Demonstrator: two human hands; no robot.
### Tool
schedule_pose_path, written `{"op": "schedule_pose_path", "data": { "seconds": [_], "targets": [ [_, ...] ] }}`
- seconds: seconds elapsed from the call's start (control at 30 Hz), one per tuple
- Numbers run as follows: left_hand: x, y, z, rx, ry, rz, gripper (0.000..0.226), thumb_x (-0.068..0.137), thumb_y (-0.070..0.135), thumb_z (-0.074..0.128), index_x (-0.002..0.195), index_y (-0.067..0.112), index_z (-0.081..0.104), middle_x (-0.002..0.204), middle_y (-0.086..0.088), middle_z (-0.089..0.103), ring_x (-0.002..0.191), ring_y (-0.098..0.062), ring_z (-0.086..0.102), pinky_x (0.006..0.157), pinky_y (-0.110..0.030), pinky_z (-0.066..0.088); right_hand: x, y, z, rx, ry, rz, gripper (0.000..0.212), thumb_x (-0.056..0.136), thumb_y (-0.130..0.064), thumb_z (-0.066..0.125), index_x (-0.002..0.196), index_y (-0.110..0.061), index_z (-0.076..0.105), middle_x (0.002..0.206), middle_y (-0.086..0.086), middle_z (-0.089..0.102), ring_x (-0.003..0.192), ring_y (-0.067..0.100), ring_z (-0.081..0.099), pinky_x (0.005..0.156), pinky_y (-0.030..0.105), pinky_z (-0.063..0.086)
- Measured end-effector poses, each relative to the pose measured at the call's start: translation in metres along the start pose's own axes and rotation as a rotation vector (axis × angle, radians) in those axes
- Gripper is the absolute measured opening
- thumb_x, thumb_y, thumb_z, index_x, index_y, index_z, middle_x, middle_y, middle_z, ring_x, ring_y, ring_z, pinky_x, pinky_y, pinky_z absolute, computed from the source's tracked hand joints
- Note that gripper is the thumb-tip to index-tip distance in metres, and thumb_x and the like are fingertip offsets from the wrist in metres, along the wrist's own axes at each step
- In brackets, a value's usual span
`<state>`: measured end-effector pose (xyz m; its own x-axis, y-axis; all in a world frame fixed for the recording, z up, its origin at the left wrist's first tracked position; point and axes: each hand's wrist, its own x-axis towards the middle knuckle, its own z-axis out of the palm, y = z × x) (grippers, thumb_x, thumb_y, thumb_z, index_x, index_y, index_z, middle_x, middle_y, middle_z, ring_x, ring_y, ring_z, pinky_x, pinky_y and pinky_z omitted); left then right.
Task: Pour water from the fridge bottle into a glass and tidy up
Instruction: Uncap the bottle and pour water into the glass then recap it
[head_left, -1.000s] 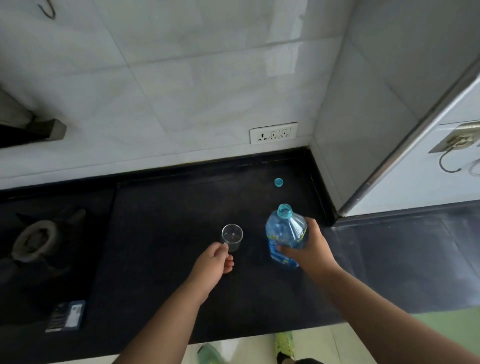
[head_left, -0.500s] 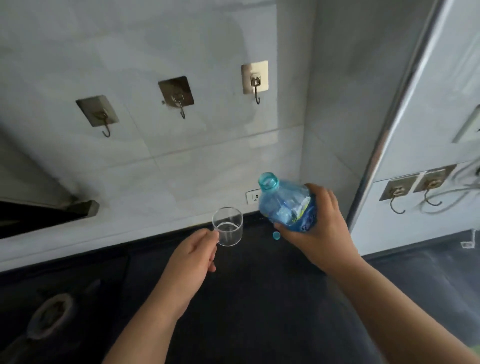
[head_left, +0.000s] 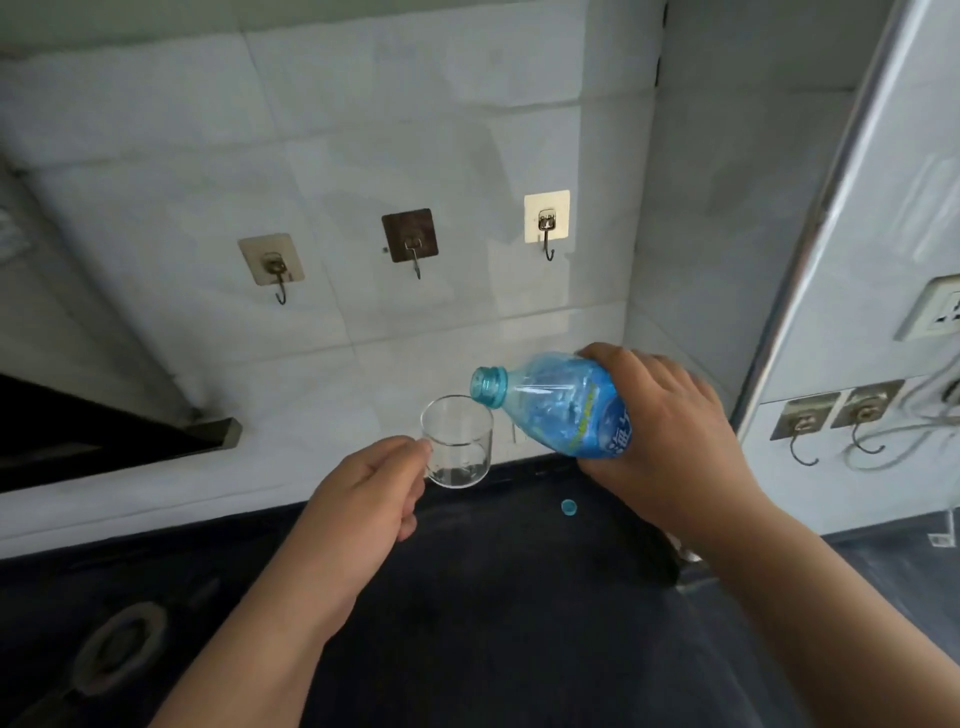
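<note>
head view looks down over a dark bench (head_left: 519, 597), with both forearms reaching in from the near edge. left hand (head_left: 363, 499) holds a clear glass (head_left: 457, 441) up above the bench; its fingers (head_left: 410, 457) are curled closed at the glass's near-left side, though exactly what part they pinch is hidden behind the hand. a little water or glare sits at the bottom of the glass, hard to tell which. right hand (head_left: 660, 436) is wrapped closed around the lower body of a blue plastic bottle (head_left: 561, 405), covering its base and part of the label, so the print is cut off and unreadable. the bottle is tipped to the left, uncapped, with its mouth right at the glass's far-right rim; whether they touch cannot be told, and no stream is clearly visible. a small blue cap (head_left: 569, 506) lies on the bench below the bottle, near the wall. three stick-on hooks (head_left: 546, 226) hang on the tiled wall beyond. a stove burner (head_left: 119, 649) at the near left is dim and partly cut off. a wall socket (head_left: 940, 306) on the right is cropped by the frame edge.
</note>
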<state>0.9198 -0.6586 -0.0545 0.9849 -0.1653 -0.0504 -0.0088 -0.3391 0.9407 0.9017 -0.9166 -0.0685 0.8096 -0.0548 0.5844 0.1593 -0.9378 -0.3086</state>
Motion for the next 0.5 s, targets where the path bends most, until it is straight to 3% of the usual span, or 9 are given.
{"op": "schedule_pose_path", "data": {
  "seconds": [0.17,0.5],
  "targets": [
    [-0.009,0.001,-0.009,-0.027,-0.005,-0.018,0.048,0.103,0.031,0.050,0.060,0.023,0.033,0.066,0.002,0.031,0.066,-0.019,0.027,0.071,-0.046,0.029,0.001,-0.010,-0.009,-0.096,0.030,-0.070,0.081,0.062,-0.028,0.087,0.135,-0.026,0.054,0.126,-0.005,0.065,0.115,0.029,0.058,0.096,0.041,0.037],
    [-0.019,-0.002,-0.013,-0.047,-0.004,-0.009,0.046,0.102,0.034,0.050,0.062,0.023,0.032,0.066,0.001,0.031,0.068,-0.021,0.027,0.071,-0.045,0.030,0.004,-0.026,-0.017,-0.179,0.048,-0.152,0.084,0.061,-0.027,0.091,0.137,-0.026,0.054,0.131,-0.002,0.064,0.117,0.029,0.055,0.102,0.041,0.030]
  ]
}}
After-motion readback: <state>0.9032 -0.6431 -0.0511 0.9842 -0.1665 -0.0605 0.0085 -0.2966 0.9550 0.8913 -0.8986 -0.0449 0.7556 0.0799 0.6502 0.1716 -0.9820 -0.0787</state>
